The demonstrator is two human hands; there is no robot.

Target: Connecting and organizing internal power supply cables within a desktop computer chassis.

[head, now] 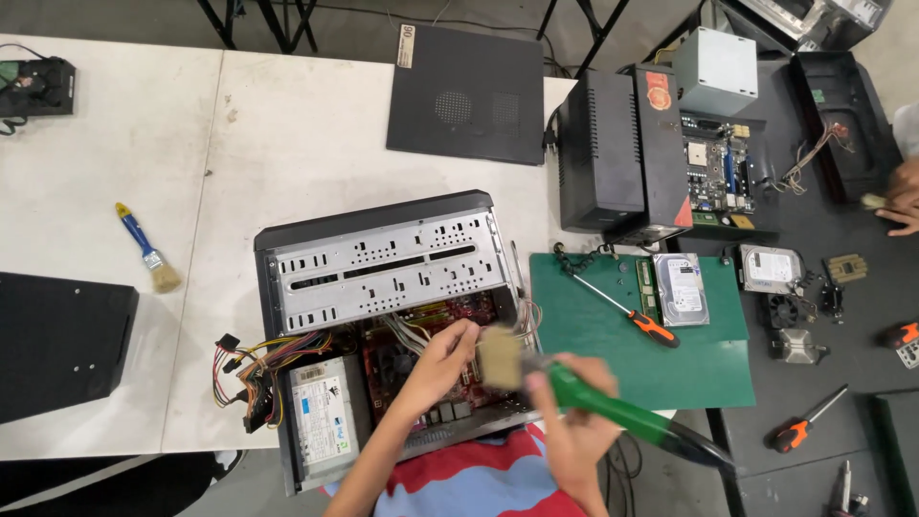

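Observation:
An open desktop computer case [383,278] lies on the white table, its red motherboard [450,383] and silver power supply [323,407] exposed. My left hand [438,362] reaches into the case, fingers resting on the motherboard area. My right hand [574,412] grips the green handle of a brush [613,412], whose pale bristles [500,356] are at the case's front right corner, next to my left fingers. A bundle of yellow, red and black cables [258,369] spills out at the case's left.
A green mat [670,364] holds an orange-handled screwdriver [637,316] and a hard drive [682,289]. A small blue brush [148,254] lies at left, a black side panel [466,94] at back. Another person's hand [900,201] is at the right edge near a second opened case [713,158].

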